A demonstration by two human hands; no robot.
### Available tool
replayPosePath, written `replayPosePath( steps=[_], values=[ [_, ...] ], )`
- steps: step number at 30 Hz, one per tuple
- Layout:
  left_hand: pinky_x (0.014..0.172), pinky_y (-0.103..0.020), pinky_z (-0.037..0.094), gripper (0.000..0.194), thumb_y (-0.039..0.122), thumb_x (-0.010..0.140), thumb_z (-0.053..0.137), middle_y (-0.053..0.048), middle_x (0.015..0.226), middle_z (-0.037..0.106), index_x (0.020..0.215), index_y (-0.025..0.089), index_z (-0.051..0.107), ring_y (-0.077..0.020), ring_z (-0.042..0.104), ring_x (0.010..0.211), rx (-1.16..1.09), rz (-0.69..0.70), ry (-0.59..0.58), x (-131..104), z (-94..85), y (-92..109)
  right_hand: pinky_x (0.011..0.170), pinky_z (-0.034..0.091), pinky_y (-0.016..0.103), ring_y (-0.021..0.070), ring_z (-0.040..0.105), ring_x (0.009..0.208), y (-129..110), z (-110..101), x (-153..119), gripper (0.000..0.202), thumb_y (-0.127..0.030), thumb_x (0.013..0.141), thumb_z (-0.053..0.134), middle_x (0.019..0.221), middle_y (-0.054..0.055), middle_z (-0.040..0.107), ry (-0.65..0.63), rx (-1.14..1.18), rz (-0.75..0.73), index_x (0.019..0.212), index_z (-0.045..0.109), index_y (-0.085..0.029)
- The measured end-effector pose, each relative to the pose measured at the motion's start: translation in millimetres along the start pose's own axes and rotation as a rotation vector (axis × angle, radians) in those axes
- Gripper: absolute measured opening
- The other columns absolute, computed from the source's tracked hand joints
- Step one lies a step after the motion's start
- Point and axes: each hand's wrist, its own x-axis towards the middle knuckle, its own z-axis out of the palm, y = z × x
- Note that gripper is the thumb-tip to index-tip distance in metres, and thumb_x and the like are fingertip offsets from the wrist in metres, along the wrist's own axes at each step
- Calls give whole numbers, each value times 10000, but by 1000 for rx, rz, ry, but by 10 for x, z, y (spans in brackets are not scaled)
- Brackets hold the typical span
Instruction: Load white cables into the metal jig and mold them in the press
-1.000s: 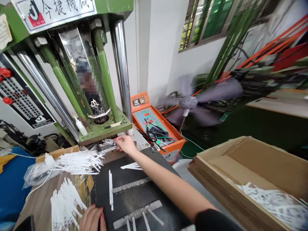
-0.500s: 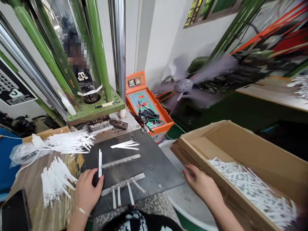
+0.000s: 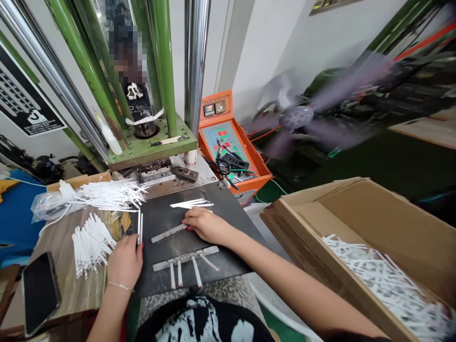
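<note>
My left hand (image 3: 124, 261) is closed with two thin white strips (image 3: 140, 226) between thumb and fingers, at the left edge of the dark metal plate (image 3: 228, 223). My right hand (image 3: 206, 227) reaches across that plate, thumb and fingertips pinched on the upper notched metal bar (image 3: 167, 233); the hand hides the bar's right part. Nearer to me lies a second notched metal bar (image 3: 185, 258), with several white strips (image 3: 196, 271) sticking out of it towards me. A few loose strips (image 3: 190, 203) lie just beyond my right hand.
Two heaps of white strips (image 3: 92, 244) lie on the left, near a black phone (image 3: 42, 294). A green press (image 3: 153, 147) stands behind the plate, beside an orange control box (image 3: 231, 137). On the right are a cardboard box (image 3: 295, 237) holding strips and a spinning fan (image 3: 297, 117).
My right hand has moved left from beside the cardboard box to the upper metal bar. My left hand still holds the two strips, now farther left of that bar. The view has shifted.
</note>
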Motion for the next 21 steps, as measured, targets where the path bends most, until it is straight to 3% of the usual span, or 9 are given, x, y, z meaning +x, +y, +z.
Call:
replayPosePath(
  steps=[3,5,9,11,14,18,21],
  values=[
    [856,-375,514,295,161,868,431,-94,1028,660,1052,171,661,-226,619,949,-145,279,127,-159,-4,15,825,494,335,220,577,892,-89,-41,102,264,-112,871,557,977,97,665,6,22,-28,1093,696,-145],
    [847,-362,525,308,170,851,456,-84,1043,652,1083,190,657,-215,611,955,-205,383,104,-263,15,54,868,490,355,224,569,944,-155,-186,59,287,-148,905,522,1020,102,656,38,59,-5,1152,665,-162],
    [724,-347,525,297,182,839,516,-74,982,650,1098,198,659,-220,599,876,-107,402,85,-423,158,118,911,490,367,218,568,1006,-271,-462,-354,311,-188,911,511,1079,84,636,-16,168,71,1199,621,-229],
    [676,-342,505,291,130,843,498,-66,937,648,1068,197,670,-214,587,829,-55,429,133,-469,227,122,860,518,372,232,586,977,-330,-444,-603,286,-215,890,544,1076,94,636,-61,138,114,1160,635,-231],
    [658,-345,484,315,88,843,478,-57,919,652,1049,220,676,-221,581,827,-39,470,200,-466,217,91,789,542,376,237,613,923,-368,-302,-808,294,-165,925,413,1062,120,650,6,37,130,1093,649,-214],
    [766,-345,510,360,150,916,440,-51,994,679,1199,266,631,-210,602,907,-225,433,269,-143,20,36,861,542,345,212,629,997,-146,-347,-580,353,-145,948,360,1113,125,663,186,55,40,1206,593,-207],
    [840,-303,523,309,218,949,450,-43,1077,688,1191,238,641,-177,633,960,-478,206,162,462,-78,29,911,529,374,220,622,1065,263,-509,-50,366,-136,929,381,1150,137,655,279,88,-15,1225,591,-179]
  ],
)
